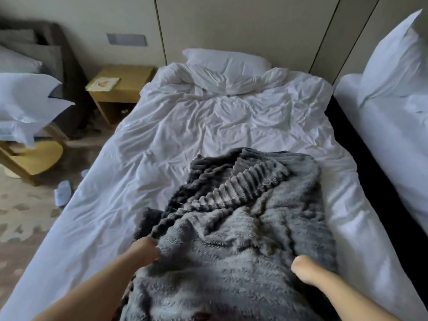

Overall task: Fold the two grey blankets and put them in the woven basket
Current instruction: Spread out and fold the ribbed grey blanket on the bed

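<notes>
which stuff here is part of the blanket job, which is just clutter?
Job: grey blanket bunched on the bed; left hand and right hand, both gripping it. No basket in view.

Clutter: pillow, nightstand, book, slippers.

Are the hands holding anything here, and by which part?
Both hands grip the grey blanket heaped on the bed: the left hand at its left edge, the right hand at its right edge, both near the person.
</notes>
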Demonstrator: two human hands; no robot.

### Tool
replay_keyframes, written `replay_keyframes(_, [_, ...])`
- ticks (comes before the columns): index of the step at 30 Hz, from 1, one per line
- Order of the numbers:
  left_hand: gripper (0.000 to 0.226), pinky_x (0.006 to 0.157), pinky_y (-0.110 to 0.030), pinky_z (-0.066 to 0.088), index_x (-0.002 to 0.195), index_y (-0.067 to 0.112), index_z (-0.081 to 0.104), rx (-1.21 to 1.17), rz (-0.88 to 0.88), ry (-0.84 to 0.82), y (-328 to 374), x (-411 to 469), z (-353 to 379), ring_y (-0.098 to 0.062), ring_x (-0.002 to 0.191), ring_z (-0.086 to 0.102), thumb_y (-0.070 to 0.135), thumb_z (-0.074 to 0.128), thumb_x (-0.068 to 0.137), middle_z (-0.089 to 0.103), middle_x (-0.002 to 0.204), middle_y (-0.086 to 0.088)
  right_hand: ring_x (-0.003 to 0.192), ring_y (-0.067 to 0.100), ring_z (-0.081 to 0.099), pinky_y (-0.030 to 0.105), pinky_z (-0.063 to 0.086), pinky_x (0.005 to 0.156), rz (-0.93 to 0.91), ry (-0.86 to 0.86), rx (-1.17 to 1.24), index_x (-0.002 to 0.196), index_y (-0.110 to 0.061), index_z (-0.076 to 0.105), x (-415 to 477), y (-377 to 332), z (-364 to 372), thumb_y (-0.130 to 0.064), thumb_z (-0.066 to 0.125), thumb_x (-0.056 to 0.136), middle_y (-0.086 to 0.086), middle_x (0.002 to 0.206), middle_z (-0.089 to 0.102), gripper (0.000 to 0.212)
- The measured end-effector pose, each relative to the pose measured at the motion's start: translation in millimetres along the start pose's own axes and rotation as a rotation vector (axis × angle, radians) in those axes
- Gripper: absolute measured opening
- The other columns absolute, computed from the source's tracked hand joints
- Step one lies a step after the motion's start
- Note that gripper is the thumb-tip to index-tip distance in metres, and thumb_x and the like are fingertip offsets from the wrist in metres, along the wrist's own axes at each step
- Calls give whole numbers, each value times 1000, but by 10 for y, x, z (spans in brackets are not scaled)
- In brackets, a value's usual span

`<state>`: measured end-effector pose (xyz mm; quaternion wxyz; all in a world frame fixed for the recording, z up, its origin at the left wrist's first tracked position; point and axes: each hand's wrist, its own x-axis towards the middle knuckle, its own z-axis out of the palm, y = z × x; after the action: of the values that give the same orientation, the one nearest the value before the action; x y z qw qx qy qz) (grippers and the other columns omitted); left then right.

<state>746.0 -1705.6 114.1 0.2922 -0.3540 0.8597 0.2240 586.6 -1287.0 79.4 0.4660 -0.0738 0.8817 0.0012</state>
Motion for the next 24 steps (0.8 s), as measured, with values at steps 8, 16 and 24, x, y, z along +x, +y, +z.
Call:
replay_keyframes(8, [37, 59, -19, 44, 122, 20, 60, -217, 23, 12, 428, 415, 96, -14, 72, 59, 19, 56, 86, 64, 96, -1, 50, 12, 41, 19, 25, 46, 115, -29, 502, 76, -16, 53, 114, -566, -157, -12, 47, 92, 2, 68, 51, 17])
replay_keyframes(16, [37, 53, -23, 43, 126, 19, 57, -402, -2, 71, 810, 1332, -207, -16, 65, 61, 19, 52, 89, 64, 110, -4, 59, 16, 53, 22, 37, 54, 158, 56, 983, 93, -12, 62, 969, -803, -710, -13, 50, 95, 5, 72, 60, 12])
replay_keyframes(24, [55, 68, -34, 54, 135, 14, 46, -727, -50, 187, 1136, 3155, -191, -26, 85, 65, 33, 66, 87, 62, 119, -6, 123, 27, 52, 35, 41, 94, 268, 348, 1655, 135, -11, 50, 2474, -1003, -1234, -22, 46, 100, 11, 134, 53, 37])
